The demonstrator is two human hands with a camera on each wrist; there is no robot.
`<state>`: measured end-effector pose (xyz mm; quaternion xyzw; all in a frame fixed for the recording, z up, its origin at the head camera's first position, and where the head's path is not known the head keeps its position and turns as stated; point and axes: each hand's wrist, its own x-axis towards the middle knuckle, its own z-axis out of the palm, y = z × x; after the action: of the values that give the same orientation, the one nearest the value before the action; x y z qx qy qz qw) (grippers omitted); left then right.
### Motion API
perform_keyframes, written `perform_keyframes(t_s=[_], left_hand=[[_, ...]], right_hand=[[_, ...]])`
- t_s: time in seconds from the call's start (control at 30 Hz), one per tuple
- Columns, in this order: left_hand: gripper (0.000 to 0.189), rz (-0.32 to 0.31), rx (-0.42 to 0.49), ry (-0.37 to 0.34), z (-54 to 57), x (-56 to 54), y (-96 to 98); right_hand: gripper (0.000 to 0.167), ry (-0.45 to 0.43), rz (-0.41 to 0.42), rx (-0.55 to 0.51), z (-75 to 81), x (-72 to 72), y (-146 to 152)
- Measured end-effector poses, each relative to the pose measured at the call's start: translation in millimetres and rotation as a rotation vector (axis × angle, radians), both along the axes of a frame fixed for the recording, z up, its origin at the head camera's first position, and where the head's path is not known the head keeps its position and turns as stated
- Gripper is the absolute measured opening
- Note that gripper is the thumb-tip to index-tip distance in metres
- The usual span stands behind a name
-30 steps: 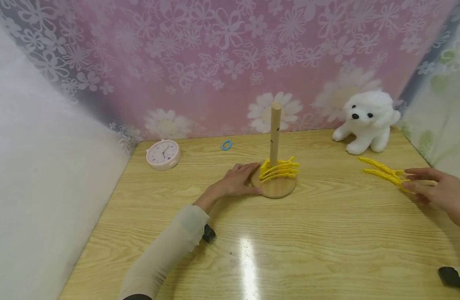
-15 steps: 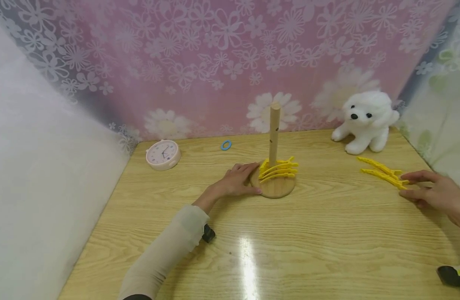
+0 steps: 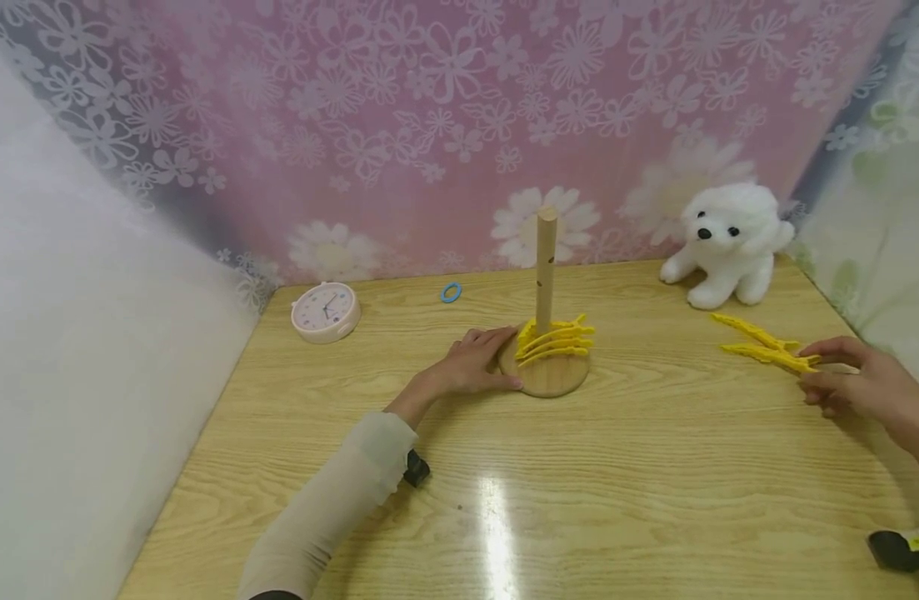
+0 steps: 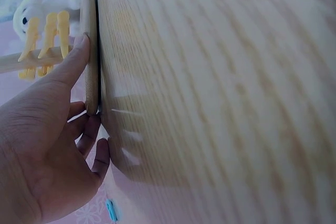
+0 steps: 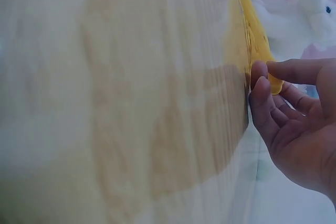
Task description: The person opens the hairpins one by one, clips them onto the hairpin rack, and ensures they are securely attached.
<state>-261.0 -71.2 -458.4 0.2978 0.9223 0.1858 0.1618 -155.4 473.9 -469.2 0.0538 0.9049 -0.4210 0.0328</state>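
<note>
A round-based wooden stand (image 3: 549,385) with an upright post stands mid-table. Several yellow plastic clips (image 3: 560,342), long and curved, are stacked round the foot of its post. My left hand (image 3: 477,362) holds the left rim of the base, thumb and fingers spread round the edge, as the left wrist view also shows. At the right, my right hand (image 3: 864,382) pinches the end of a loose yellow clip (image 3: 766,356) between thumb and forefinger. A second yellow clip (image 3: 751,331) lies just behind it, their ends close together; whether they touch is unclear.
A white plush dog (image 3: 729,246) sits at the back right, behind the loose clips. Toward the back left are a pink alarm clock (image 3: 326,312) and a small blue ring (image 3: 451,292). Floral curtains border the table (image 3: 616,483).
The nearer loose clip has turned slightly in my right hand, so the two loose clips now spread wider apart at their left ends. My left hand stays on the base.
</note>
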Motion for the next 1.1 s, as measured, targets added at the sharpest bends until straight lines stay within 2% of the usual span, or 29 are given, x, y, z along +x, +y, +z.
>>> perform_keyframes(t_s=[0.1,0.23,0.33,0.53,0.7,0.77,0.9,1.1], left_hand=[[0.098,0.001,0.0,0.001,-0.2,0.0,0.1],[0.098,0.002,0.003,0.0,-0.1,0.2,0.5],[0.097,0.004,0.004,-0.002,0.5,0.5,1.0],[0.098,0.002,0.009,-0.009,1.8,0.3,1.1],[0.099,-0.001,0.007,-0.012,2.1,-0.5,0.8],[0.099,0.001,0.006,-0.013,1.6,-0.8,0.6],[0.099,0.004,0.006,-0.012,1.3,-0.7,0.5],[0.098,0.005,0.0,-0.007,0.9,-0.6,0.0]], right_hand=[[0.021,0.009,-0.012,-0.024,3.6,0.2,-4.2],[0.013,0.05,-0.063,0.0,10.0,0.9,-12.1],[0.015,0.095,-0.06,0.031,12.7,-0.2,-15.8],[0.017,0.148,-0.028,-0.048,15.5,-3.8,-21.0],[0.03,0.188,-0.01,-0.053,23.5,-7.2,-33.0],[0.029,0.202,0.003,-0.071,26.6,-8.5,-38.1],[0.024,0.205,0.024,-0.126,33.0,-11.4,-49.8],[0.027,0.209,0.01,-0.128,40.7,-18.1,-71.9]])
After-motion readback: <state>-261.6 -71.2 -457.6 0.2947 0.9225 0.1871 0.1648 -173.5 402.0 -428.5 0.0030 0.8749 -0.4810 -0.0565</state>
